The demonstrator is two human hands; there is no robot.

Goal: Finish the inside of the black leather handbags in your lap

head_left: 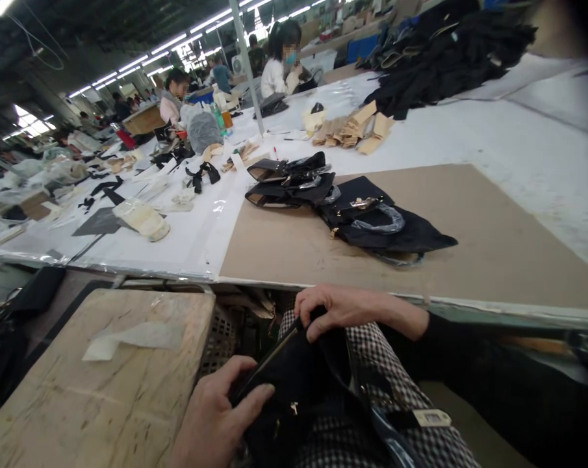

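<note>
A black handbag (294, 374) with small gold-coloured fittings lies across my lap, over checkered cloth. My left hand (220, 403) grips its near left edge, thumb on top and fingers partly hidden behind. At the far end of the same edge, my right hand (330, 309) pinches the bag between thumb and fingers. A thin gold-coloured line, perhaps a zip, runs along the edge between both hands. Beyond them, on a brown board (493, 240), lie several more black bags (371, 218), their handles wrapped in clear plastic.
A padded tan surface (103, 390) with a pale strip (132, 339) is at my left. Tan pieces (355, 127) and a heap of black material (434, 58) lie on the white table (196, 231). A metal pole (247, 65) rises there. People sit farther back.
</note>
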